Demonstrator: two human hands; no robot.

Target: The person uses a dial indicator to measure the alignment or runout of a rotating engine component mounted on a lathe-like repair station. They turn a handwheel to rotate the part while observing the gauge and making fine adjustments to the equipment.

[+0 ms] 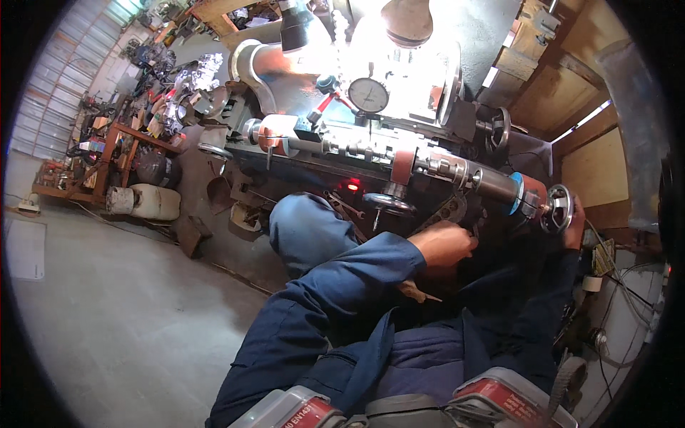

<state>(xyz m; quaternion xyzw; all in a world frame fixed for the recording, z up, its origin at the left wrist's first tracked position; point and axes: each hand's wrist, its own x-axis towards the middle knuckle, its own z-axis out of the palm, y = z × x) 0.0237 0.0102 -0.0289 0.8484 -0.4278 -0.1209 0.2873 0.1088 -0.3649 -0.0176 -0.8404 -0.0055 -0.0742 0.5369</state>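
Head view: the right hand (573,227) lies against the right rim of the handwheel (560,209), beyond the right end of the shaft (357,148); its fingers are partly hidden, so whether they grip cannot be told. The left hand (444,245) is below the shaft's right portion, fingers curled inward; whether anything is pinched cannot be determined. The handwheel appears rigid metal, probably smooth, and slippery if oiled; the rim is judged the proper hold. Adjoining it, toward the shaft, is the tailstock (534,188) with a blue ring (516,194). The shaft looks heavy and stiff; its plain ends would be the safer hold. Below its middle sits the front wheel (389,204). Above its middle is the dial gauge (369,95), judged fragile, with a red arm (322,109) alongside.
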